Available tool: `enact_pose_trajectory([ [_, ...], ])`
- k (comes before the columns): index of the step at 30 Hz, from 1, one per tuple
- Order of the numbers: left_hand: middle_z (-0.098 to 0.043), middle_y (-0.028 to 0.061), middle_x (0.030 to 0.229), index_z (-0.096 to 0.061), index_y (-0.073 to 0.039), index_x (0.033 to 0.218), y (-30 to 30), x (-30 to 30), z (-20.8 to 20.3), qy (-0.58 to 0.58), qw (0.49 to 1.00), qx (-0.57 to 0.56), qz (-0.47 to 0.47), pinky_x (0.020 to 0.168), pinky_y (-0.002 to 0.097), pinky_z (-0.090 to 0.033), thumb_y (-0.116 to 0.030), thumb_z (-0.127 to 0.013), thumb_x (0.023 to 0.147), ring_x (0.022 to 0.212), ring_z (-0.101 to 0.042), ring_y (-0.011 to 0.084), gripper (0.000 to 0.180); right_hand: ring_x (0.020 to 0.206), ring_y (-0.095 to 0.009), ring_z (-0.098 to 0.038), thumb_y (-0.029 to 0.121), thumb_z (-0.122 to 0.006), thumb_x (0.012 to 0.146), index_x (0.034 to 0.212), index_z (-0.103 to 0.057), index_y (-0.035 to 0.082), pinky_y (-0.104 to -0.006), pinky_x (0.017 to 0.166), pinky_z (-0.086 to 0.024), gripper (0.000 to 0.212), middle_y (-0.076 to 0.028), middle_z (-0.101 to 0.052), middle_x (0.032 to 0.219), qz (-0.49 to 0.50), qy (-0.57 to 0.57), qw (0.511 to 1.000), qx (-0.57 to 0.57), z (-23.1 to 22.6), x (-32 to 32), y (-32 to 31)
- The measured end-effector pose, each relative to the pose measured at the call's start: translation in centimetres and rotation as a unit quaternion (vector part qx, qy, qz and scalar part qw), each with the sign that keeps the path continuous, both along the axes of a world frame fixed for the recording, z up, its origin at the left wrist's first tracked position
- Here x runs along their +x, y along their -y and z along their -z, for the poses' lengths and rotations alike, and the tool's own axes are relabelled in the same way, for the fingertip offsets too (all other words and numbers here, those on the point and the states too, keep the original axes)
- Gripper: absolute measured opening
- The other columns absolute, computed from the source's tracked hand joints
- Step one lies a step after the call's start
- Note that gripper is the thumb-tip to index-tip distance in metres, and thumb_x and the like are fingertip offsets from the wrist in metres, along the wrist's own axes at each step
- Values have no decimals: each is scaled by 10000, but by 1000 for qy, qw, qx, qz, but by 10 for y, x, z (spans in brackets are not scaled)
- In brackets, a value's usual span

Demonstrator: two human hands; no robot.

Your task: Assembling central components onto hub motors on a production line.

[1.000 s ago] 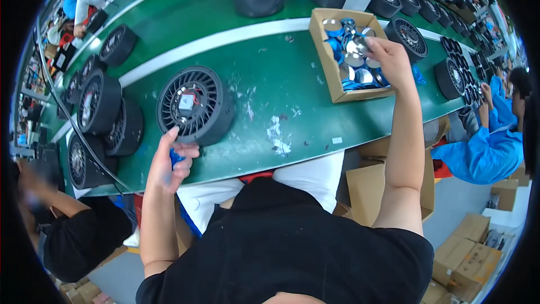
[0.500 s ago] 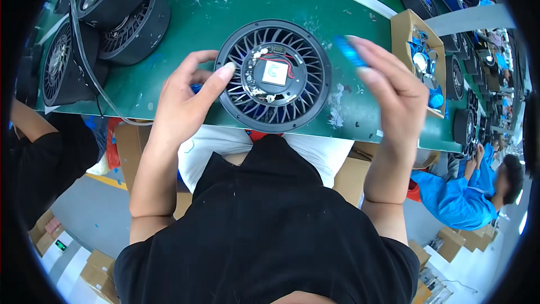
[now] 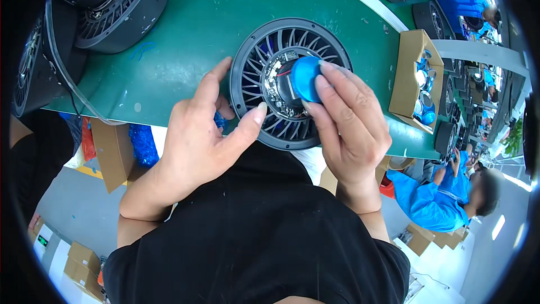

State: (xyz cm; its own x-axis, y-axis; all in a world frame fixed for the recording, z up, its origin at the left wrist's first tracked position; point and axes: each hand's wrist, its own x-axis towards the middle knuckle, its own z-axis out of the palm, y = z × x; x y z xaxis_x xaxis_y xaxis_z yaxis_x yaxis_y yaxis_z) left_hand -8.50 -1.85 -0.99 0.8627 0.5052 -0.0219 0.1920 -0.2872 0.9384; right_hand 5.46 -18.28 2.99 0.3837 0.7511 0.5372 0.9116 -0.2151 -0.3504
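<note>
A black spoked wheel (image 3: 243, 114) lies flat on the green table, with a round circuit board and thin red wires in its open hub. My left hand (image 3: 197, 138) grips the wheel's near left rim, thumb on top and index finger along the outer edge. Something small and blue (image 3: 220, 120) shows by its curled fingers; I cannot make out what it is. Over the hub, my right hand (image 3: 351, 121) pinches a shiny blue round cap (image 3: 305, 79), tilted and covering part of the board. Whether the cap touches the hub is not clear.
A cardboard box (image 3: 409, 79) holding several blue and silver round caps stands right on the table. More black wheels (image 3: 121, 19) are stacked at the left, beside a grey cable (image 3: 84, 98). A person in blue (image 3: 430, 200) sits to the right; another's dark sleeve shows left.
My right hand has carried the blue cap leftward from beside the wheel to over its hub. My left hand stays at the rim. The view has shifted slightly.
</note>
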Motion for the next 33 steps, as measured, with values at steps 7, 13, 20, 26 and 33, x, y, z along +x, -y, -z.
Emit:
enact_pose_trajectory([
  [7, -613, 129, 655, -467, 118, 1303, 0, -1, 3, 18, 1000, -22, 12, 462, 309, -456, -361, -804, 821, 494, -616, 222, 759, 1008, -354, -684, -11, -794, 709, 989, -726, -58, -405, 866, -568, 292, -179, -708, 1093, -26, -23, 999, -36, -2, 0, -5],
  [13, -656, 145, 680, -484, 96, 1219, -8, 7, 2, 30, 999, 24, 29, 484, 311, -484, -338, -816, 813, 557, -677, 256, 681, 1015, -353, -683, -5, -797, 708, 970, -731, -52, -405, 871, -567, 274, -173, -710, 1098, -21, -17, 999, -43, -1, -2, -5],
  [20, -698, 177, 728, -495, 80, 1159, -8, 11, 2, 45, 998, -2, 34, 518, 325, -521, -308, -815, 811, 642, -728, 284, 612, 1022, -352, -683, -3, -797, 712, 963, -733, -48, -405, 874, -566, 263, -171, -710, 1106, -21, -41, 998, -33, 1, -1, -6],
  [26, -710, 164, 828, -528, 53, 1221, -12, 10, -15, -15, 998, 57, 36, 621, 311, -514, -251, -801, 808, 718, -694, 234, 581, 1078, -359, -670, -2, -772, 760, 992, -731, -56, -427, 946, -531, 242, -185, -713, 1121, -14, -45, 998, -51, 0, -7, -8],
  [33, -690, 92, 1000, -715, -71, 1122, -40, 36, -29, 154, 914, 347, 140, 753, 325, -505, -162, -780, 795, 928, -641, 231, 346, 1053, -357, -663, -11, -781, 741, 988, -726, -49, -400, 892, -552, 256, -177, -706, 1105, -26, 1, 999, -36, 2, -4, -6],
])
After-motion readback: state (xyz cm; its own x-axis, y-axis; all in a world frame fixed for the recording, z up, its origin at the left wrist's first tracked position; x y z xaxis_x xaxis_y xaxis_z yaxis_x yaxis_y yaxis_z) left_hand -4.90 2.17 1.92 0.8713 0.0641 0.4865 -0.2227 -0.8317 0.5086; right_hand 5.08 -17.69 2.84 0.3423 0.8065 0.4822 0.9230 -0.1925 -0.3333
